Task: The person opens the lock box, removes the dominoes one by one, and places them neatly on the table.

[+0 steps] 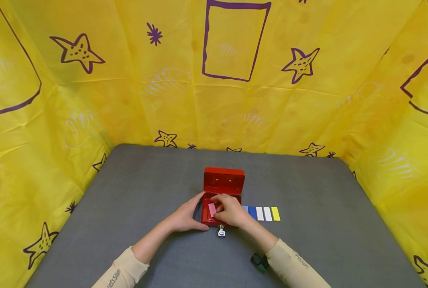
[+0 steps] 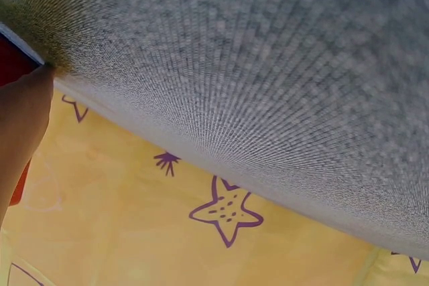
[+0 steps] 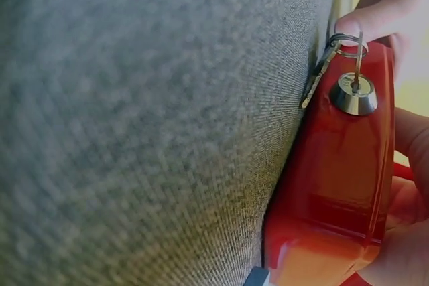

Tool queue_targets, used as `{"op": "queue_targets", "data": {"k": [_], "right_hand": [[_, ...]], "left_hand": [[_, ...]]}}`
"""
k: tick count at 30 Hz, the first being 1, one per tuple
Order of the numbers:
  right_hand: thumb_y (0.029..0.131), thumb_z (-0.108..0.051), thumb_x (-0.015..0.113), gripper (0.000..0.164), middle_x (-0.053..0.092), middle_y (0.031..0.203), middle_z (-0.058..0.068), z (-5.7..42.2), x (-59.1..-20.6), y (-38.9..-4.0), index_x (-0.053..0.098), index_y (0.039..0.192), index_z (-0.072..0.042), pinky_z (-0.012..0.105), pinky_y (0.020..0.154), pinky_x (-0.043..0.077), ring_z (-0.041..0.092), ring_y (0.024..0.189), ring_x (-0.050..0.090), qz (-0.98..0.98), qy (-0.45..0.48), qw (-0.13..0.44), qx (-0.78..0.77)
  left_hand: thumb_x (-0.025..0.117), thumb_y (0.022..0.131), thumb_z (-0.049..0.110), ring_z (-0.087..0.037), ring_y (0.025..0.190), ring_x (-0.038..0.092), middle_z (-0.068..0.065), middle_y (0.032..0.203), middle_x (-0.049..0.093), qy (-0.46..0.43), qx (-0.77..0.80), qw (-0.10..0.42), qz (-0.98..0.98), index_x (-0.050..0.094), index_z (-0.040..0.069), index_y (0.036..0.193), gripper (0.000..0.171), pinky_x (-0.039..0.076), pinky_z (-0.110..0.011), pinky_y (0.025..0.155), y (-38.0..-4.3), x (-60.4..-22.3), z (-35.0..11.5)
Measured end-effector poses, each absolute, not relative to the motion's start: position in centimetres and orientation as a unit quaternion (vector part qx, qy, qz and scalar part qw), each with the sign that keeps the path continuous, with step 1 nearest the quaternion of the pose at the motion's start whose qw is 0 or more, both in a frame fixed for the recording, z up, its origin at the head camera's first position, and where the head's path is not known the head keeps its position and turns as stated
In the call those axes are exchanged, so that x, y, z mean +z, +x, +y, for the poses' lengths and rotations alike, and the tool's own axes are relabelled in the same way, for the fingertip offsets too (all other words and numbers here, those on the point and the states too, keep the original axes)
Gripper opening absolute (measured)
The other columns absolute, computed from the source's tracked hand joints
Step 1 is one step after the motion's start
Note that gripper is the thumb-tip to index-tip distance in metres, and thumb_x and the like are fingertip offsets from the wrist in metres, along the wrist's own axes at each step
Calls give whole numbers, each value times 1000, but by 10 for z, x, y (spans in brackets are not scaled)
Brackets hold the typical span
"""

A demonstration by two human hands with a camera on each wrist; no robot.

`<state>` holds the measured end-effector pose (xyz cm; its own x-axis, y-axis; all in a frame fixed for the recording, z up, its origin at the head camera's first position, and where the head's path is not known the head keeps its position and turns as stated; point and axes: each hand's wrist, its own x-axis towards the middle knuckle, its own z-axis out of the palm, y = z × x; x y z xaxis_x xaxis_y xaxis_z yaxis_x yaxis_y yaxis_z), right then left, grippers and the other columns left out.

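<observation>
A small red cash box (image 1: 210, 221) stands on the grey table with its lid (image 1: 223, 180) raised at the back. My left hand (image 1: 186, 215) holds the box's left side, thumb at the front corner and fingers at the back one. Over the box's inside, my right hand (image 1: 231, 211) pinches a pink rectangular tile (image 1: 212, 210) between thumb and fingers. A key (image 3: 359, 58) sits in the silver lock (image 3: 355, 95) on the box's front, and its ring hangs with another key. The left wrist view shows only part of the left hand (image 2: 23, 122) by the box.
To the right of the box lies a row of tiles: a light blue and a blue tile (image 1: 252, 212), two white tiles (image 1: 267, 213) and a yellow tile (image 1: 275, 213). A black strap device (image 1: 259, 262) is at the right sleeve. Yellow patterned cloth (image 1: 185, 108) surrounds the grey table (image 1: 149, 176).
</observation>
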<state>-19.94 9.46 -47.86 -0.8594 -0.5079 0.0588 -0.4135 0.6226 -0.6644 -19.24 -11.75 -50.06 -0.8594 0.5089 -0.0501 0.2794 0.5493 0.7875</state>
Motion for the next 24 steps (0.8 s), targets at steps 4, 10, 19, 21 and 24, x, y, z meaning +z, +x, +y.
{"op": "queue_targets", "data": {"k": [4, 10, 19, 21, 24], "right_hand": [[78, -6, 77, 46, 63, 99, 8, 92, -480, -200, 63, 123, -2, 24, 68, 50, 14, 76, 56, 900, -253, 73, -347], [77, -8, 79, 49, 62, 96, 6, 89, -481, -202, 63, 124, -1, 24, 67, 49, 13, 76, 54, 900, -259, 76, -342], [76, -11, 81, 49, 62, 99, 6, 86, -483, -203, 64, 122, -3, 24, 69, 49, 13, 78, 53, 906, -267, 66, -323], [76, -10, 80, 49, 62, 100, 7, 86, -482, -203, 64, 121, -3, 24, 69, 48, 13, 79, 52, 906, -270, 65, -320], [76, -10, 80, 45, 62, 101, 8, 85, -482, -203, 66, 119, -3, 24, 69, 48, 14, 79, 52, 906, -275, 61, -316]], "left_hand": [[86, 71, 29, -34, 135, 37, -14, 151, 37, 226, 421, 140, 867, 25, 7, 153, 104, 32, -58, 108, -192, -500, -118], [86, 72, 28, -34, 136, 36, -14, 152, 36, 226, 422, 141, 867, 24, 7, 153, 104, 31, -59, 108, -192, -500, -117], [86, 72, 28, -34, 135, 37, -14, 151, 36, 222, 420, 141, 868, 25, 7, 153, 104, 32, -58, 108, -191, -499, -117], [86, 72, 28, -34, 134, 37, -14, 151, 36, 223, 420, 141, 868, 25, 7, 152, 104, 32, -58, 108, -191, -499, -117], [86, 72, 27, -34, 134, 38, -14, 151, 37, 224, 421, 141, 868, 25, 6, 152, 104, 32, -58, 108, -191, -499, -117]]}}
